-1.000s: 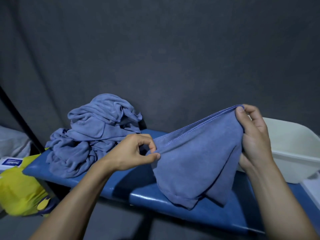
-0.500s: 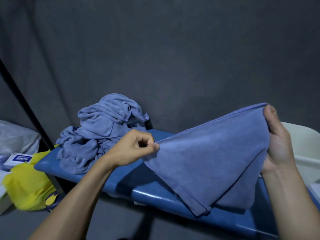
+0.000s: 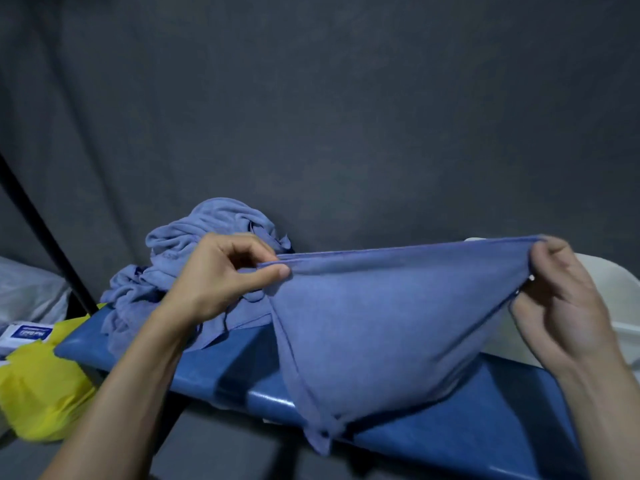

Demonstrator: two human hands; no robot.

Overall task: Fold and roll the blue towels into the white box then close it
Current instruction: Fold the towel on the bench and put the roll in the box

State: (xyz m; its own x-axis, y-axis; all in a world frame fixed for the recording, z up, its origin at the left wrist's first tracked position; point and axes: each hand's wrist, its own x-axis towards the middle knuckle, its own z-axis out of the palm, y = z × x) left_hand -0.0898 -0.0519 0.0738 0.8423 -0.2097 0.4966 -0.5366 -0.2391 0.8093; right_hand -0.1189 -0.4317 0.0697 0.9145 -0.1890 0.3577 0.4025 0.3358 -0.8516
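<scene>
Blue towel (image 3: pixel 388 327) stretched taut between 2 hands above the blue bench (image 3: pixel 485 420), its top edge pulled straight, presumably to align layers for folding. Left hand (image 3: pixel 221 275) pinches 1 corner; right hand (image 3: pixel 561 299) grips the opposite corner. Unfolded towel pile (image 3: pixel 194 258) lies behind the left hand; white box (image 3: pixel 609 306) behind the right.

Two bare forearms reach in from the bottom edge of the head view, uncovered from the frame's edge to the wrist, no sleeve showing on either. The left hand (image 3: pixel 221 271) and the right hand (image 3: pixel 568 303) are ungloved, with short, unpainted nails visible on the left thumb. The right hand is slightly blurred, its finer detail unreadable.
</scene>
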